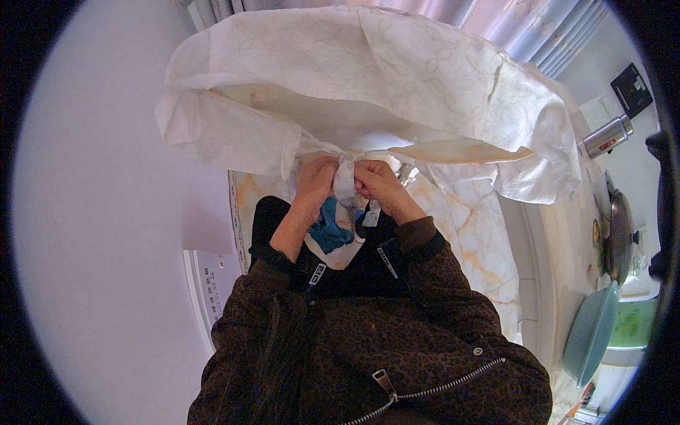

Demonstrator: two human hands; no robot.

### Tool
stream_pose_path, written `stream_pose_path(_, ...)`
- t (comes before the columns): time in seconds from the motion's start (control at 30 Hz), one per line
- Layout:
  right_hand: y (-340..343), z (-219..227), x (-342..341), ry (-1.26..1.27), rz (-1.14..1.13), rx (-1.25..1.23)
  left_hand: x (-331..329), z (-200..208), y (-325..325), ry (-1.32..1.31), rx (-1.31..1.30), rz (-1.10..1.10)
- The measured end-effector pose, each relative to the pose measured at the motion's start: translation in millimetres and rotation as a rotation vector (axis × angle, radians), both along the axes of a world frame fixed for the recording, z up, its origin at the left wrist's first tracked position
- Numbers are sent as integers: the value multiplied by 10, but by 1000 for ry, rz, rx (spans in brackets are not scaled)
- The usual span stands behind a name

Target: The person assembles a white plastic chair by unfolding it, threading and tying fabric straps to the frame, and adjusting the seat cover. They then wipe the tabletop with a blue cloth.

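Note:
My left hand (316, 181) and my right hand (379, 184) are close together just below the near edge of a large white patterned cloth (354, 57). Between them hangs a narrow, crumpled whitish strip (345, 185); the fingers of both hands are closed on it from either side. What it belongs to is hard to make out. Below, between my knees, lies a crumpled teal cloth (330, 228) with a white piece (340, 256) under it. The fingertips are partly hidden behind the strip.
The white cloth drapes over a round board (467, 151) in front of me. At right, a counter (549, 255) carries a steel flask (608, 137), a lidded pan (620, 237) and a teal basin (592, 333). A white appliance with a button panel (209, 290) stands at left.

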State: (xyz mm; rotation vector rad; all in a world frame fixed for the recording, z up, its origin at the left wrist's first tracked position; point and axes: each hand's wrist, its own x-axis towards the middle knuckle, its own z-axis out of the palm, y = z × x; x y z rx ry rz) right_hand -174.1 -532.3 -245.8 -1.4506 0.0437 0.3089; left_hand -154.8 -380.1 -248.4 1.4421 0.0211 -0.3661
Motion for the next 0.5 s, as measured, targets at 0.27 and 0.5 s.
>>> stream_pose_path(0.27,-24,5,-2,0,-20,-52,-4,72,40,45,-107,-71)
stream_pose_path(0.5,-14,10,9,35,4,-53,75,-30,88,57,-128,-157)
